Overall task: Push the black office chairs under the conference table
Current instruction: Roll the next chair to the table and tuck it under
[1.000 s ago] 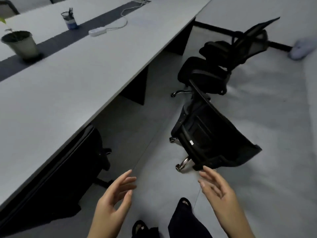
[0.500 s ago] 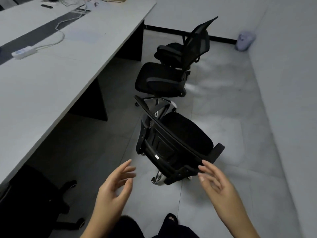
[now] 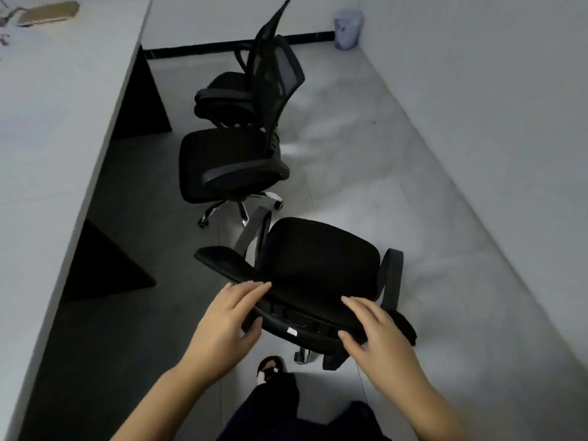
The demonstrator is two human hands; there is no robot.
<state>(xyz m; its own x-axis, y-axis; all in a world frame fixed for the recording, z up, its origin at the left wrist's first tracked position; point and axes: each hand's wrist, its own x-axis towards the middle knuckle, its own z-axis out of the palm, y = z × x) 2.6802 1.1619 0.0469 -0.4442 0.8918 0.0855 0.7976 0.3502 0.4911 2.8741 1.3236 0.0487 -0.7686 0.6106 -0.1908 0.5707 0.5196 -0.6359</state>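
Note:
The nearest black office chair (image 3: 318, 259) stands just in front of me on the grey floor, its seat facing away and its backrest top edge toward me. My left hand (image 3: 227, 323) grips the left part of that backrest edge, fingers over the top and thumb on the near side. In the same way my right hand (image 3: 377, 332) grips the right part. A second black chair (image 3: 229, 160) stands beyond it, and a third chair (image 3: 235, 90) with a mesh back stands farther off. The conference table (image 3: 47, 122) runs along the left; all three chairs stand out from it.
Dark panel legs (image 3: 101, 265) stand under the table, with open gaps between them. A light wall (image 3: 493, 122) runs close along the right. A pale bin (image 3: 348, 28) sits in the far corner. My slippered foot (image 3: 270, 369) is just behind the chair's base.
Both hands were open and apart from the chair; they have reached forward and taken hold of its backrest top. The view has turned away from the table toward the chairs.

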